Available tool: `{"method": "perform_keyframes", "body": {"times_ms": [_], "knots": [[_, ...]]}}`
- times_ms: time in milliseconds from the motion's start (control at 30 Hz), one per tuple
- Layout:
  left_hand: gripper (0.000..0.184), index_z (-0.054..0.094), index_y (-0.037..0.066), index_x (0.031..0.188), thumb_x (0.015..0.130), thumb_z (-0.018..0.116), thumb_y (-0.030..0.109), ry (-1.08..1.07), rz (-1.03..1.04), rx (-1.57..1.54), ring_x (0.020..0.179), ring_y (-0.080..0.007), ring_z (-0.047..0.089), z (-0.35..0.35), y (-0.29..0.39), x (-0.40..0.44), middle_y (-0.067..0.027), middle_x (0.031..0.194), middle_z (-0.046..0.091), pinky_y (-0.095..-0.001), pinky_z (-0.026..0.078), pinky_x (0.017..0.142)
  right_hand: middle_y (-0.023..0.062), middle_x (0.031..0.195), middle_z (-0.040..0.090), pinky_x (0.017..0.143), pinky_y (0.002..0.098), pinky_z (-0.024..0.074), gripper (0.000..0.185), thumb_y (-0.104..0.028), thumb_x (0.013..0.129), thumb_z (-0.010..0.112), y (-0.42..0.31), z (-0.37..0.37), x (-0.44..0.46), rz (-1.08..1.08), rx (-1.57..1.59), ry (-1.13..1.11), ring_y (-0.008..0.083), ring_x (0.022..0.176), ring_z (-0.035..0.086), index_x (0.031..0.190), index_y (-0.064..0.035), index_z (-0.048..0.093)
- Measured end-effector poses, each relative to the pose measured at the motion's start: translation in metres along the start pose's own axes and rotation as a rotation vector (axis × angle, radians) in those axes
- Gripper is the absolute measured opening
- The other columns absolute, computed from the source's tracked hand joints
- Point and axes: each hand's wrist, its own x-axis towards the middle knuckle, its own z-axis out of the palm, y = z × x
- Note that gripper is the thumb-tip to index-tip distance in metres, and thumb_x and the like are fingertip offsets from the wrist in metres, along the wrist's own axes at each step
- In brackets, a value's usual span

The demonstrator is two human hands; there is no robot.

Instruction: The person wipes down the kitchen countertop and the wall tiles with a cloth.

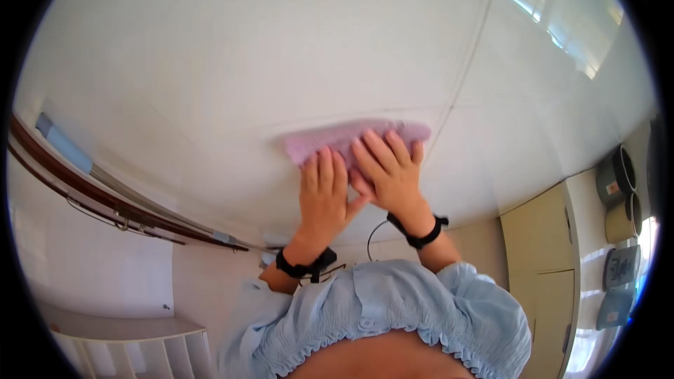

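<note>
A folded pink cloth (351, 137) lies against a glossy white tiled surface (295, 49). My left hand (324, 193) rests on its lower edge, fingers stretched out close together. Beside it, my right hand (391, 172) lies flat on the cloth's right half with its fingers spread. The two thumbs come close to each other between the hands. Each wrist wears a black strap, the left one (303, 264) and the right one (420, 234). Parts of the cloth beneath my fingers are hidden.
Cream cabinets (539, 267) stand at the right, with several containers, among them a dark grey one (612, 179), along the white top. A pole with a light blue end (67, 146) runs along brown trim at the left. White shelf compartments (140, 354) show at lower left.
</note>
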Motion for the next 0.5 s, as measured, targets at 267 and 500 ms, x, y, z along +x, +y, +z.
{"method": "perform_keyframes", "body": {"times_ms": [267,500], "knots": [[0.068,0.046,-0.004,0.121,0.086,0.041,0.054,-0.191,0.132,-0.043,0.109,-0.0384,0.042,0.017,-0.055,-0.083,-0.0206,0.116,0.048,-0.0510,0.035,0.092,-0.0055,0.125,0.050,0.100,0.0411,0.0200,0.038,-0.033,0.078,0.058,-0.041,0.061,-0.090,0.079,-0.018,0.042,0.0165,0.117,0.038,0.114,-0.0216,0.059],[0.072,0.038,-0.003,0.130,0.089,0.032,0.056,0.208,-0.021,0.063,0.124,-0.0384,0.030,-0.032,-0.086,-0.033,-0.0196,0.136,0.034,-0.0531,0.026,0.099,0.0050,0.124,0.050,0.107,0.0474,0.0014,0.042,-0.028,0.074,0.060,-0.080,0.034,0.036,-0.034,0.046,-0.047,0.0268,0.123,0.034,0.115,-0.0176,0.059]]}}
